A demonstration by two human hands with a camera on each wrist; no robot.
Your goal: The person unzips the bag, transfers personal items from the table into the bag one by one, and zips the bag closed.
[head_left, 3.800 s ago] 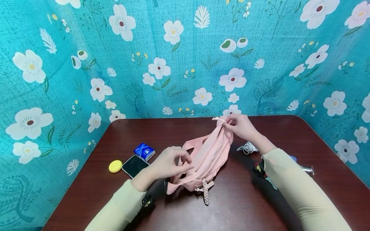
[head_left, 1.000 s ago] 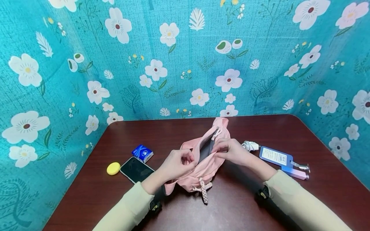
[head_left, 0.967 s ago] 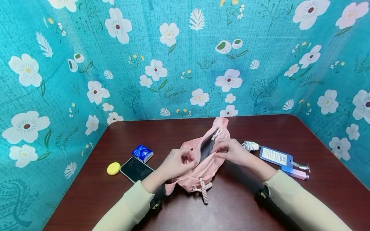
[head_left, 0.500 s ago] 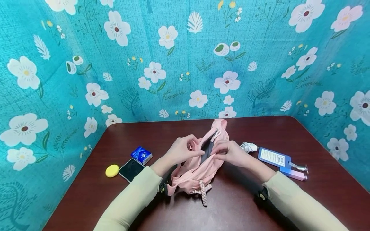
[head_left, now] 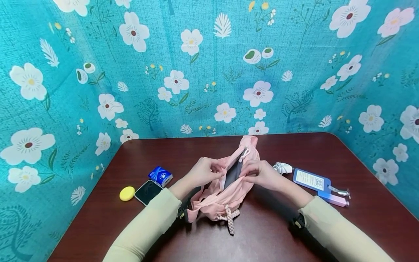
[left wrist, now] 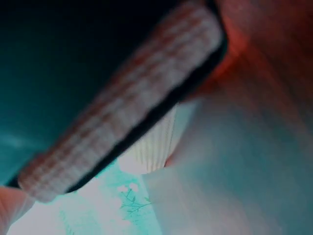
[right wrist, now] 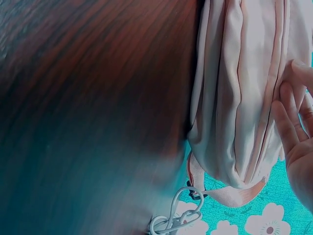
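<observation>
A pink shoulder bag (head_left: 226, 200) lies slantwise on the table, its unzipped mouth showing a grey lining (head_left: 233, 174). My left hand (head_left: 203, 173) pinches the left edge of that mouth between thumb and fingers. On the opposite edge, my right hand (head_left: 263, 176) grips the fabric, thumb and fingers close together. The zipper pull with its light cord (head_left: 243, 154) sits at the far end of the opening. A braided charm (head_left: 230, 218) hangs from the near end. Only a blurred ribbed strap (left wrist: 122, 107) fills the left wrist view; my left fingers are hidden there.
To the left lie a yellow round object (head_left: 127, 193), a phone (head_left: 148, 192) partly behind my sleeve, and a blue tissue pack (head_left: 160, 176). On the right are a white coiled cable with a plug (head_left: 283, 168), a blue card holder (head_left: 311, 179) and a blue-pink stick (head_left: 333, 199).
My right hand has come from the zipper's far end to the middle of the bag's edge, and the zipper now gapes. My left hand has moved up along the left edge, and the mouth is wider.
</observation>
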